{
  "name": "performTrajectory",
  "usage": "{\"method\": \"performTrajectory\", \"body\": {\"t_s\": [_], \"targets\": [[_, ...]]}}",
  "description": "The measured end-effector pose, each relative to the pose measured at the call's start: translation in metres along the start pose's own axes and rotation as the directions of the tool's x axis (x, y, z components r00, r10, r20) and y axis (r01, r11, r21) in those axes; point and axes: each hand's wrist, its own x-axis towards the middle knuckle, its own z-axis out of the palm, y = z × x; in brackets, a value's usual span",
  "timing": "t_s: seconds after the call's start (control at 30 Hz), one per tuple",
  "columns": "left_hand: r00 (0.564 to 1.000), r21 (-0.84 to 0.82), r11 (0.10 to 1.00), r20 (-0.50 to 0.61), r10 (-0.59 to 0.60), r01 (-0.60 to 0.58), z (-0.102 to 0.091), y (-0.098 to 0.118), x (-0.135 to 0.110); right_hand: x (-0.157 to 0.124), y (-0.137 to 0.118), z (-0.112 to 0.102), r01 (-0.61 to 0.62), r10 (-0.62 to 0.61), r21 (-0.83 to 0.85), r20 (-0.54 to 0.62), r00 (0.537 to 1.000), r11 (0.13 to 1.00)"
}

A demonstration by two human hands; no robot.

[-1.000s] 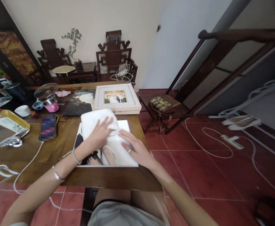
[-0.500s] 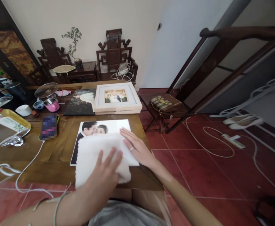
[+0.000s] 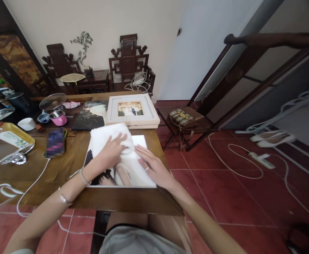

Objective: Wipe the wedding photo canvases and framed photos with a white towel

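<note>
A flat photo panel (image 3: 122, 178) with a white edge lies on the wooden table in front of me; its lower part shows a portrait of people. A white fluffy cloth (image 3: 101, 135) covers the far left part of the panel. On the cloth my left hand (image 3: 111, 151) presses down with its fingers spread, and I see no grip around the cloth. My right hand (image 3: 153, 167) lies flat along the panel's right side, fingers stretched out, with a ring on one finger. Part of the portrait is hidden under the cloth and my left arm.
Behind the panel lie white picture frames (image 3: 133, 121) and a dark photo print (image 3: 88, 118). To the left are a phone (image 3: 55, 143) on a cable, a pink cup (image 3: 58, 118), a white bowl (image 3: 26, 123) and an oil bottle (image 3: 15, 135). A chair with a checked bag (image 3: 182, 116) stands right.
My left hand and the cloth have moved away from me, from the near part of the panel to its far left part. The near part now shows. My right hand has stayed put.
</note>
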Motion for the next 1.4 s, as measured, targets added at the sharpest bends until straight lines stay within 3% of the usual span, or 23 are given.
{"method": "performTrajectory", "body": {"t_s": [0.07, 0.17, 0.3, 0.47, 0.57, 0.73, 0.97, 1.07, 1.2, 1.4], "targets": [[1.0, -0.008, 1.0, -0.009, 0.002, -0.002, 0.004, -0.009, 0.006, 0.0, 0.0, 0.0, 0.001, -0.001, -0.001, 0.003, 1.0, 1.0], [1.0, -0.013, 1.0, -0.013, -0.01, 0.01, 0.002, -0.002, -0.003, 0.0, 0.001, 0.0, 0.008, -0.008, -0.014, 0.01, 1.0, 1.0], [0.999, -0.014, 1.0, -0.03, -0.024, 0.024, -0.005, 0.029, -0.043, 0.0, 0.0, 0.0, 0.008, -0.008, -0.032, 0.017, 1.0, 0.999], [0.98, -0.085, 0.992, 0.169, 0.102, -0.089, 0.001, 0.065, -0.097, 0.0, -0.001, 0.0, 0.003, -0.003, -0.018, 0.007, 1.0, 1.0], [0.967, -0.114, 0.979, 0.175, 0.185, -0.167, 0.006, 0.074, -0.114, 0.0, -0.002, 0.0, 0.012, -0.011, -0.027, 0.007, 1.0, 1.0], [0.986, -0.145, 0.98, 0.075, 0.15, -0.138, 0.005, 0.053, -0.101, 0.0, -0.001, -0.001, 0.005, -0.003, -0.054, 0.03, 1.0, 0.999], [0.994, -0.165, 0.985, 0.084, 0.069, -0.054, -0.004, -0.023, -0.028, 0.0, 0.004, 0.001, 0.053, -0.053, -0.038, 0.003, 0.999, 0.998], [0.999, -0.161, 0.987, 0.046, 0.029, -0.021, -0.005, -0.039, -0.008, -0.001, 0.004, 0.001, 0.049, -0.049, -0.033, 0.001, 0.999, 0.998], [0.997, -0.158, 0.987, 0.083, 0.006, 0.007, -0.005, -0.03, -0.013, -0.001, 0.004, 0.001, 0.044, -0.044, -0.027, -0.007, 0.999, 0.999], [0.987, -0.225, 0.974, 0.151, 0.054, -0.019, -0.001, 0.02, -0.082, -0.001, 0.005, 0.001, 0.046, -0.046, -0.03, -0.001, 0.999, 0.999]]}}
